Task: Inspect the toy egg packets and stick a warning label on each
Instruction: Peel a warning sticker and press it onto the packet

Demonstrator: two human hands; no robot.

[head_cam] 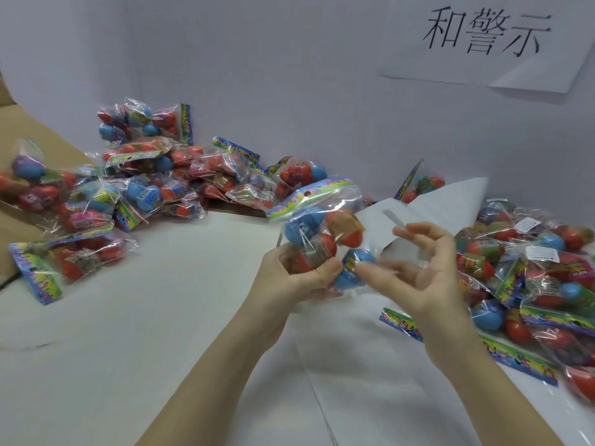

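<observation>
My left hand (289,278) grips a clear packet of toy eggs (317,233) from below, upright above the table's middle. The packet holds blue and red eggs under a colourful header card. My right hand (428,272) is just right of it, fingers spread and loosely bent, with the thumb tip against the packet's lower blue egg. A small pale strip (393,217) shows by the raised index fingertip; blur hides whether it is stuck to the finger. Behind my right hand lies a white label sheet (450,204).
A big heap of egg packets (167,175) spills from a cardboard box (29,130) at the left. One packet (64,265) lies apart in front of it. Another heap (541,272), some with white labels, fills the right side. A paper sign (483,37) hangs on the white wall.
</observation>
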